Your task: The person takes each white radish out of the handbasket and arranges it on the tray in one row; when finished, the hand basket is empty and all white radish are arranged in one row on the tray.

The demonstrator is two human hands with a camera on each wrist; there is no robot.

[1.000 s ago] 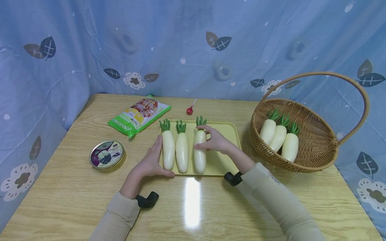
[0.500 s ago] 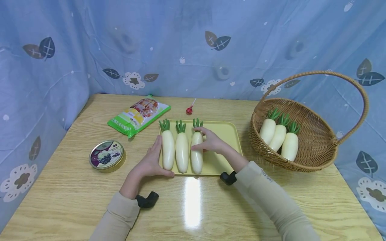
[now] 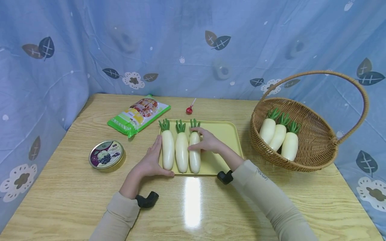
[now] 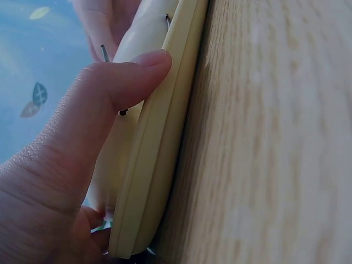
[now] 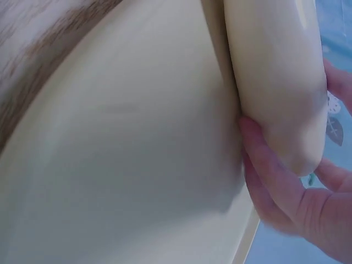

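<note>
Three white radishes with green tops lie side by side on a yellow tray (image 3: 221, 147): the left radish (image 3: 168, 150), the middle radish (image 3: 182, 152) and the right radish (image 3: 194, 164). My right hand (image 3: 208, 140) grips the right radish near its top, thumb on its left and fingers around the far side. In the right wrist view, fingers (image 5: 275, 176) wrap the end of that radish (image 5: 280, 71), low over the tray. My left hand (image 3: 150, 162) holds the tray's near left corner. The left thumb (image 4: 137, 71) presses on the tray rim (image 4: 151, 159) in the left wrist view.
A wicker basket (image 3: 316, 134) with a tall handle stands at the right, holding three more radishes (image 3: 277, 137). Further left are a green-and-white food bag (image 3: 140, 115) and a round tin (image 3: 107, 155). A red lollipop (image 3: 189, 109) lies behind the tray.
My right hand has shifted the right radish leftward along the tray, closer to the middle one. The left hand stays at the tray corner.
</note>
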